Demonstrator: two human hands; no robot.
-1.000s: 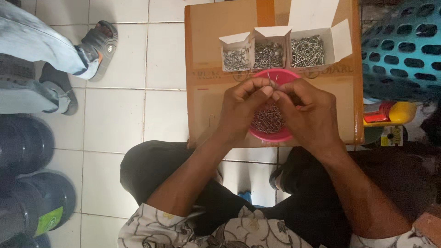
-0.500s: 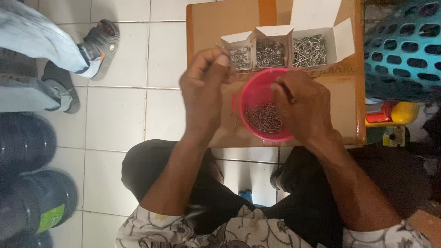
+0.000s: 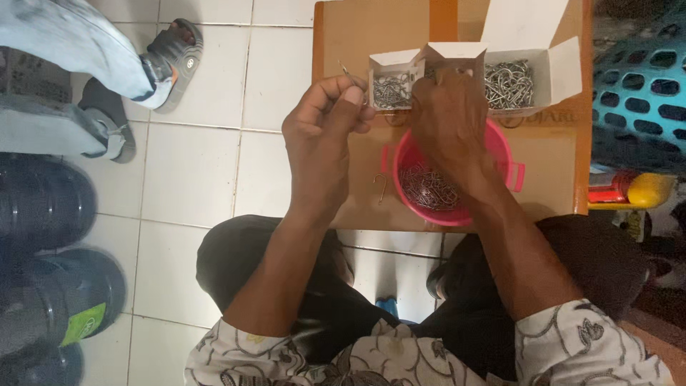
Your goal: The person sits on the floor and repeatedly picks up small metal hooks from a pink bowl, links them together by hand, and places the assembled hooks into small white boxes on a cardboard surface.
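A thin metal hook (image 3: 346,71) is pinched in the left hand (image 3: 325,132), raised near the cardboard sheet's (image 3: 357,36) left edge. The right hand (image 3: 446,118) is reached over the pink bucket (image 3: 500,146) into the middle white box (image 3: 450,51), fingers curled; what's grasped can't be told.

Thin metal hook (image 3: 346,71) pinched upright, just left of the hook-filled white boxes (image 3: 391,80).

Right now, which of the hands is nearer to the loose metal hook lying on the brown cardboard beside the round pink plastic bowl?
Left. The left hand is raised just above the loose metal hook; the right hand is across the round pink plastic bowl, at the small boxes.
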